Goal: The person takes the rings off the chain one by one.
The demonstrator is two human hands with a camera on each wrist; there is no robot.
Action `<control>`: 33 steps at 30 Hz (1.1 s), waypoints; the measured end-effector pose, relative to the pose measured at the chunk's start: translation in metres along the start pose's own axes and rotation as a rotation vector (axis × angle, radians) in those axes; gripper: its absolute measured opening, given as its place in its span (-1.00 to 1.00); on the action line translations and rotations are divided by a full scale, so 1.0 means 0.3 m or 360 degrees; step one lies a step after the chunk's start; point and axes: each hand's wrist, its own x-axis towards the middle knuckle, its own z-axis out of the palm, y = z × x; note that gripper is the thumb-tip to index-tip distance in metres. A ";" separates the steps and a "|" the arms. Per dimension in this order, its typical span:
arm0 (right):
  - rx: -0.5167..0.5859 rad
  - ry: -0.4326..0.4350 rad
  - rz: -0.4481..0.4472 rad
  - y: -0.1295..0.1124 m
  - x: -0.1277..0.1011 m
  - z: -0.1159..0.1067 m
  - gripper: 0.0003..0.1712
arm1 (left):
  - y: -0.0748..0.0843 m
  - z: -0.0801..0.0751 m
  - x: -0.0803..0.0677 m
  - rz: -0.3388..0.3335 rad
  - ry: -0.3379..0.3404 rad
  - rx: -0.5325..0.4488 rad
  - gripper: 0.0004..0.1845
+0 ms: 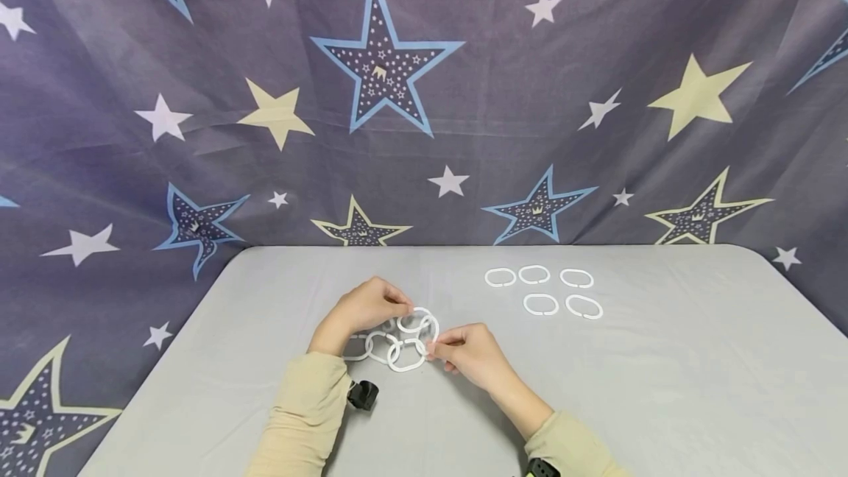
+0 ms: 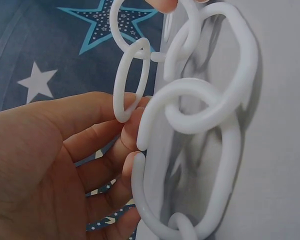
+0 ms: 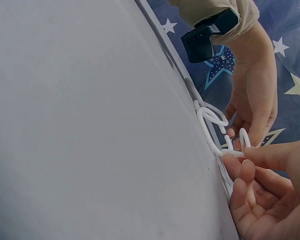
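Note:
A chain of white oval plastic links (image 1: 405,369) lies between the two hands in the head view, part of it behind the left wrist. The fingers of the left hand (image 1: 367,308) pinch one link (image 2: 119,82) by its edge. From the right, the right hand (image 1: 473,353) pinches another link (image 3: 233,154) between thumb and fingers. In the left wrist view these links hook through one another close together, and a narrow gap shows in the side of a larger link (image 2: 229,165). The right fingertips hide part of their link.
Several loose white links (image 1: 540,313) lie apart at the back right of the grey-covered table (image 1: 662,389). A curtain (image 1: 464,109) with stars hangs behind the table's far edge. A black device (image 1: 363,394) is strapped to the left wrist.

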 end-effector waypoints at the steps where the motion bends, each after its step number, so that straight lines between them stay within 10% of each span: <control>1: 0.0002 0.0000 0.0001 0.002 0.001 0.000 -0.85 | -0.001 0.000 0.000 0.0000 -0.0003 0.0014 -0.83; 33: -0.0014 -0.0010 0.0013 0.006 0.004 0.002 -0.87 | -0.001 0.010 0.000 -0.0095 0.0029 0.0082 -0.87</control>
